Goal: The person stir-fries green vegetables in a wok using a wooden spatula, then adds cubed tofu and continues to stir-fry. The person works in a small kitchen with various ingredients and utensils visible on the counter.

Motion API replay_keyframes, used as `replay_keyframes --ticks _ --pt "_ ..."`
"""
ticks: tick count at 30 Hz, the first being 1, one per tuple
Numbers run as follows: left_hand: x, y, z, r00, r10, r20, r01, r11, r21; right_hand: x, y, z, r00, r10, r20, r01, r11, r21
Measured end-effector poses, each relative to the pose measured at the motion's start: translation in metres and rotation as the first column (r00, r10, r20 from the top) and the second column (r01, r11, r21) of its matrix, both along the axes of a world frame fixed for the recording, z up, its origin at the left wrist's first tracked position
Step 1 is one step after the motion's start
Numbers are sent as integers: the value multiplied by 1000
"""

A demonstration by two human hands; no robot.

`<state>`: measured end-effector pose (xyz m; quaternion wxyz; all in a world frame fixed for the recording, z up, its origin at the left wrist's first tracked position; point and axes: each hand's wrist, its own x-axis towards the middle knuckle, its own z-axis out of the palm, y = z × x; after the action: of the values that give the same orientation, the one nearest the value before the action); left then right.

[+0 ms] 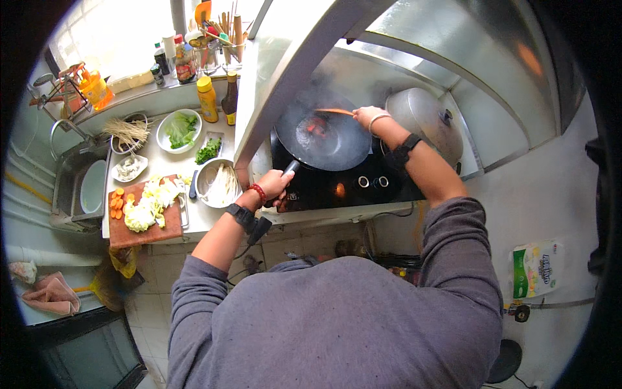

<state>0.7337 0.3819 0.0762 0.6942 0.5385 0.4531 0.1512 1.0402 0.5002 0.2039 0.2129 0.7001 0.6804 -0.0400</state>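
Observation:
My left hand [273, 185] grips the black handle [291, 167] of a dark wok [345, 154] on the stovetop. In my right hand [369, 116] is a wooden spatula [334, 111], reaching over the far part of the wok. Steam or smoke rises from the pan. A small reddish lump [317, 128] shows in the glossy, wet-looking bottom; I cannot tell what food it is. The spatula's far end is blurred by the haze. Beneath the wok lies a black glass cooktop [320, 189] with two round knobs [373, 182] at its front.
A large lidded aluminium pot [430, 124] stands right of the wok, and a hood edge [291, 73] hangs at left. On the counter are a cutting board [146, 237] with cabbage [146, 206] and carrot slices [116, 203], a bowl [201, 182] of enoki mushrooms [223, 187], and lettuce [182, 129].

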Motion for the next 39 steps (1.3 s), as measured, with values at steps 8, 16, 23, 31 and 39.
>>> replay_keyframes --ticks 8,16,23,31,39 --pt "1 1 1 1000 -18 -1 18 998 -55 1 -62 21 992 128 7 -128 991 -48" --pt "3 -2 12 997 -34 -65 32 999 -27 -9 -79 15 996 83 16 -82 996 -18" --pt "3 -3 13 998 -30 -52 29 1000 -11 -21 -34 -18 994 7 -110 -10 999 -31" --pt "4 -3 12 999 -33 -42 32 999 -16 -17 -109 19 998 41 -39 -45 995 -93" --pt "5 -3 8 999 -34 -42 35 999 3 -15 -58 -14 993 -61 -106 78 982 169"
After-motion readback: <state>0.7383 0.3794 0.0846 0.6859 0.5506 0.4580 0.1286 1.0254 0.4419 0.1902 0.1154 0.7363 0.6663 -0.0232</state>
